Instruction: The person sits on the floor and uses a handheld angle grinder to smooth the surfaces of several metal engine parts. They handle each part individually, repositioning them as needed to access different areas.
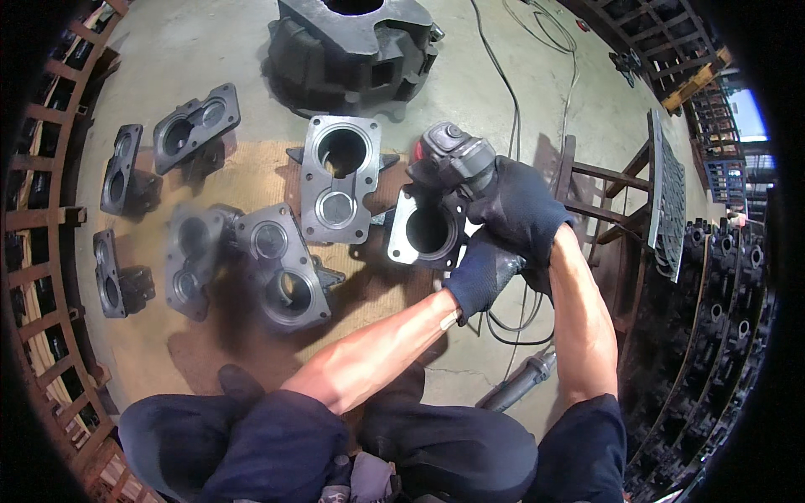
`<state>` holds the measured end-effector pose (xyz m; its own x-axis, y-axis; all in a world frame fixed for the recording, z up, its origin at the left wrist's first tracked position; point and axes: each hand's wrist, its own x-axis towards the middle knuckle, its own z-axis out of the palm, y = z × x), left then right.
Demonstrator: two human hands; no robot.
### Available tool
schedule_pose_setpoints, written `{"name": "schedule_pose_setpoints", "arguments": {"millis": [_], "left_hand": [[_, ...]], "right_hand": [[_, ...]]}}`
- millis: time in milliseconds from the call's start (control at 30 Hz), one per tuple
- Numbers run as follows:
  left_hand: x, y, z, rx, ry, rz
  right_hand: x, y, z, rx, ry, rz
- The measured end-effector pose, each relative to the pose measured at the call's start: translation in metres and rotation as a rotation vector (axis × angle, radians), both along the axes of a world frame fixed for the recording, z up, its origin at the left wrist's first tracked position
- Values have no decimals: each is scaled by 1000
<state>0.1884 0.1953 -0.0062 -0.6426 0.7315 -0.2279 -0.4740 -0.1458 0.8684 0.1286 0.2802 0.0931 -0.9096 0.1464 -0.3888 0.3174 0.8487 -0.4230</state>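
Observation:
My right hand (524,205), in a dark glove, is wrapped round the body of an angle grinder (457,155) with a grey gear head. Just below it my left hand (488,272), also gloved, is closed on the rear part of the grinder; its fingertips are partly hidden. The grinder's head is over the upper edge of a metal casting (402,245) with a round bore and a bright flange face. Left of this casting stands another flanged casting (337,180) with a large bore and a smaller round recess.
Several similar castings (285,268) stand on a brown sheet (243,163) to the left. A big dark housing (352,63) sits at the back. A second power tool (520,381) lies near my right knee, cables (511,335) beside it. A metal stand (616,201) and racks (713,335) are right.

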Motion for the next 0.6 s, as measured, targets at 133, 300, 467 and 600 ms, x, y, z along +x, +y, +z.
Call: {"name": "schedule_pose_setpoints", "arguments": {"millis": [133,300,467,600], "left_hand": [[11,4,-8,135,7,95],[2,-3,14,-14,174,5],[22,-14,-1,307,-470,93],[67,-25,-17,289,-396,148]], "right_hand": [[-5,-2,3,72,-57,42],[3,0,8,76,-69,-54],[13,-14,-8,-23,-56,-8],[41,-33,-9,-31,-100,0]]}}
